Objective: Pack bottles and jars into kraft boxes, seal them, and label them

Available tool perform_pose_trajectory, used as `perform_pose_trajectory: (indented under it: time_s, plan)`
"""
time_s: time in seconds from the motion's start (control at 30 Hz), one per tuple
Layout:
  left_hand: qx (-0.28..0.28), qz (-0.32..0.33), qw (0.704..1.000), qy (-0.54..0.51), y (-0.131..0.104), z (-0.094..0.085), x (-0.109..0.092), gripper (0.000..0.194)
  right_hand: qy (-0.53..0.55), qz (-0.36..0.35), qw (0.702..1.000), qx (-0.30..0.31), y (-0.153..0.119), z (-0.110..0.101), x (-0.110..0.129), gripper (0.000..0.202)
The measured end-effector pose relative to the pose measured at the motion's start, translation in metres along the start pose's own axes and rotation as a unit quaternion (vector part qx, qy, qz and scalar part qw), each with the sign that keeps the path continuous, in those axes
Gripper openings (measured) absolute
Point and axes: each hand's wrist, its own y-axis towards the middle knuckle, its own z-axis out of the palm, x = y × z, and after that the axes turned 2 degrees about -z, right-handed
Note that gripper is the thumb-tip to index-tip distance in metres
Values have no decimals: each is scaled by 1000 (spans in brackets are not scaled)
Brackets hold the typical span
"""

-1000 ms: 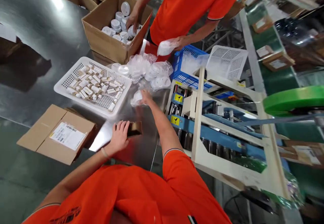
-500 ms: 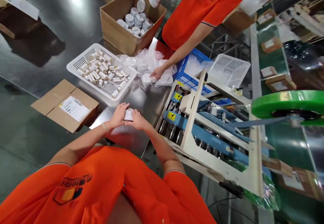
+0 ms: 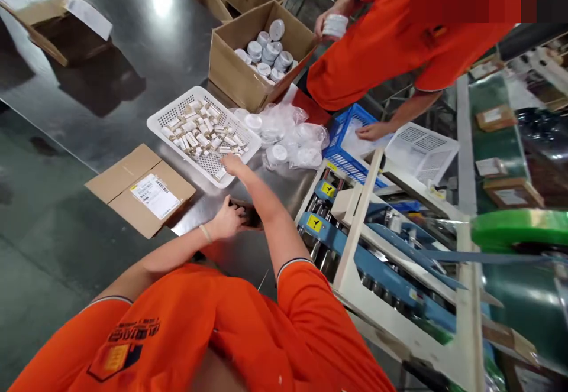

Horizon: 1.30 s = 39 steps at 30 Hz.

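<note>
My left hand point(image 3: 227, 220) is closed on a small brown cardboard box point(image 3: 254, 217), whose dark side shows past my fingers; my right forearm hides part of it. My right hand point(image 3: 234, 165) reaches over the near rim of a white perforated basket point(image 3: 156, 121), its fingers drawn together and pointing down. Whether something is pinched in them cannot be made out. Inside the basket lies a heap of small white-labelled bottles point(image 3: 202, 132) with gold-coloured ends, and a few lie apart near my right fingers.
A labelled carton point(image 3: 128, 182) lies left of the basket. Behind stands an open carton point(image 3: 235, 75) of round white tubs, with bagged tubs point(image 3: 288, 138) beside it. A co-worker point(image 3: 381, 43) holds tubs and reaches toward a blue crate point(image 3: 344, 152). A roller machine point(image 3: 355, 244) borders the right.
My right hand has left the small box and moved up to the basket, while my left stays on the box. The co-worker's lower hand has moved from the bagged tubs to the blue crate.
</note>
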Motion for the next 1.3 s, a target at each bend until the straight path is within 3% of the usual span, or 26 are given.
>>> perform_pose_trajectory:
  time_s: [0.07,0.13,0.27,0.37,0.43,0.5,0.57,0.63,0.73,0.87,0.97,1.03,1.1,1.17,1.23,1.3]
  plan:
    - [-1,1,1000,-3,1,2,3,33,-27,32,998,55,20,9,12,18]
    - [-4,2,1000,-4,2,2,4,33,-45,49,995,72,26,12,19,14]
    - [1,1,1000,11,1,-5,2,38,-39,43,996,67,0,-1,21,12]
    - [24,-5,999,31,-1,-11,-2,35,-26,35,999,1,-60,-21,11,27]
    - [36,-12,998,48,-2,-14,-4,32,-22,46,996,-68,-119,-30,1,36]
    - [42,-12,997,65,-3,-15,-8,35,-24,77,992,-99,-182,-30,-8,35]
    - [46,-2,996,74,-3,-12,-15,39,-26,112,991,-63,-234,-18,-10,25]
    - [50,20,996,68,-2,-5,-26,38,0,140,990,6,-265,4,-6,13]
    - [51,54,996,39,0,8,-41,32,89,185,977,65,-272,41,6,9]
    - [46,70,996,30,2,15,-46,34,142,233,962,32,-258,68,17,14]
    - [51,57,996,35,4,12,-42,37,138,254,957,-20,-277,70,15,16]
    - [59,48,996,43,5,9,-42,35,133,269,949,-95,-304,70,4,24]
    - [65,45,995,53,6,8,-44,37,165,294,923,-183,-327,72,-12,25]
    - [61,39,996,55,7,9,-49,46,249,313,890,-219,-335,79,-25,22]
    - [57,31,996,55,8,9,-52,53,339,296,874,-182,-326,88,-29,18]
    - [62,29,996,65,7,9,-54,56,378,264,877,-135,-309,97,-24,18]
